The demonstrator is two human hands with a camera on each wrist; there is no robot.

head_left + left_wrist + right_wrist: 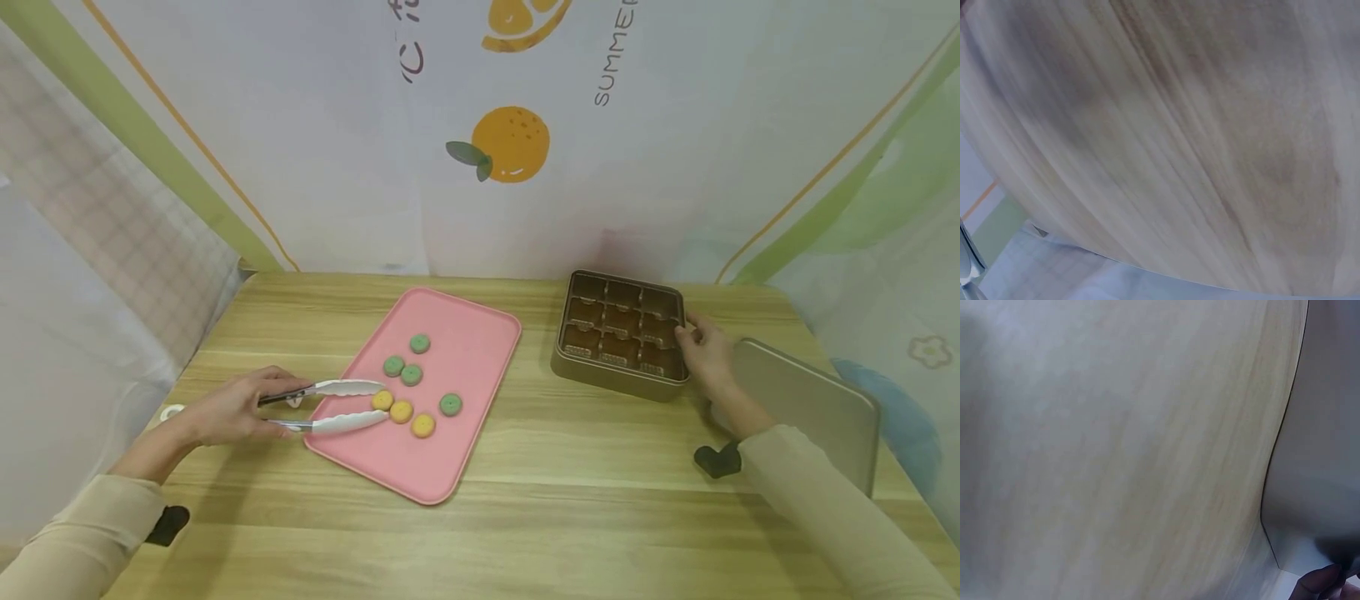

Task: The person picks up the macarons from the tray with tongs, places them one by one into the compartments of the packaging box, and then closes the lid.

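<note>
My left hand [236,407] holds a pair of tongs [348,422] with dark handles and pale tips. The parted tips reach over the left edge of a pink tray [476,333], near a yellow round piece [382,401] at the end of a short row of yellow ones. Several green round pieces [420,343] lie about the same tray. At the right, my right hand [708,358] grips the right rim of a square bronze tin [615,379], fitted with a brown divided insert [621,319] whose compartments hold nothing visible. Fingers [1319,584] and a metallic wall appear in the right wrist view.
A flat metal lid [810,400] lies at the right, partly under my right forearm. A small white ring-shaped thing [171,412] shows behind the left wrist. Printed cloth [337,167] hangs at the back of the wooden table [525,533].
</note>
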